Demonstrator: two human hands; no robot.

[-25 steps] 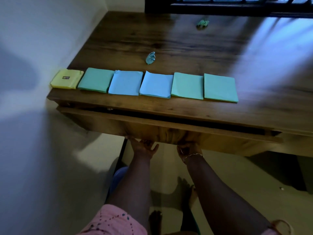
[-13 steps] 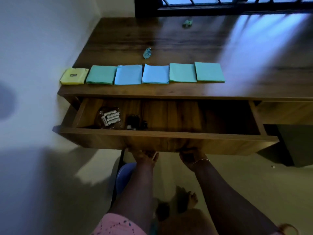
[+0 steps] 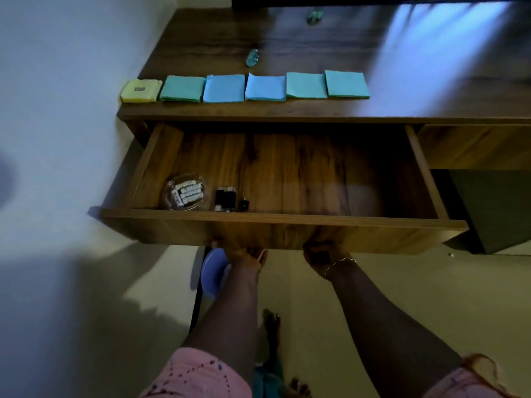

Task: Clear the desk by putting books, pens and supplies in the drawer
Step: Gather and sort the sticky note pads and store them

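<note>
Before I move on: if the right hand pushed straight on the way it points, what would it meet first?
The brown wooden drawer: the right hand grips the lower edge of its front panel. Fingertips are hidden, so what lies beyond is unclear.

- The drawer (image 3: 287,222) stands pulled out below the counter (image 3: 287,41), across the frame's centre.
- A row of six pads (image 3: 265,88) lies side by side along the counter's front edge, upper centre, starting at its left corner.
- A crumpled scrap (image 3: 252,58) lies just behind the row; another scrap (image 3: 314,17) lies near the top edge.
- In the drawer's front left corner sits a dish (image 3: 170,187) holding batteries (image 3: 188,194), with small cases (image 3: 227,198) just right of it.
- The left hand (image 3: 244,255) and right hand (image 3: 320,254) grip the drawer front's lower edge, lower centre.
</note>
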